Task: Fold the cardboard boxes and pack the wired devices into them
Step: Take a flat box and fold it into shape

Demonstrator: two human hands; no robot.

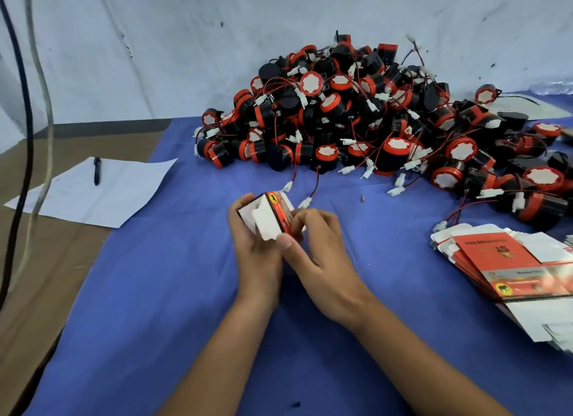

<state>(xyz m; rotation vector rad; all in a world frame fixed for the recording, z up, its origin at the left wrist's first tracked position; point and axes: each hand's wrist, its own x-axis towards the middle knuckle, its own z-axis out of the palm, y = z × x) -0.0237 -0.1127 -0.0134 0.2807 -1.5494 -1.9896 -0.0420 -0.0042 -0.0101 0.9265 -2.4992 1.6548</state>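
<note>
Pinching a small red-and-white cardboard box, the fingers of the right hand curl over its right edge while the left hand cups it from the left, a white flap open between them. Just beyond lies the pile of wired devices; well right, flat boxes rest on the blue worktop.

Both hands gripping small box, device pile behind
</note>
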